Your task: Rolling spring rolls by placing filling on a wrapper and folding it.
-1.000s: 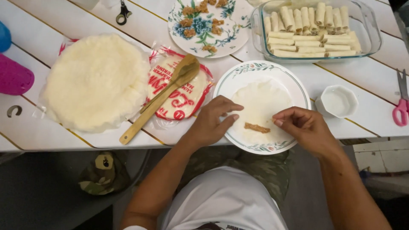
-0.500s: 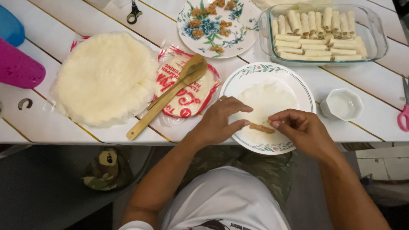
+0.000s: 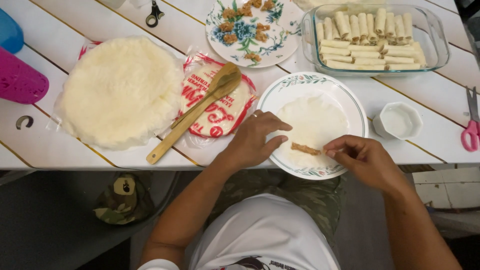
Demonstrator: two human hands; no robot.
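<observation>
A white plate with a green rim [image 3: 357, 107] holds a thin round wrapper [image 3: 315, 125]. A short strip of brown filling [image 3: 305, 149] lies near the wrapper's near edge. My left hand [image 3: 255, 140] rests on the plate's left rim, fingers spread, touching the wrapper's edge. My right hand [image 3: 362, 160] pinches at the right end of the filling strip with its fingertips.
A stack of round wrappers [image 3: 120, 90] lies at left, beside a wooden spatula [image 3: 197, 110] on a wrapper packet [image 3: 222, 107]. A floral plate of filling [image 3: 247, 30], a glass dish of finished rolls [image 3: 372, 37], a small white bowl [image 3: 397, 120], pink-handled scissors [image 3: 470, 130] and pink and blue cups [image 3: 17, 80] surround them.
The view has shifted slightly. My left hand slid from over the wrapper to the plate's left rim. My right hand stays at the filling strip's right end.
</observation>
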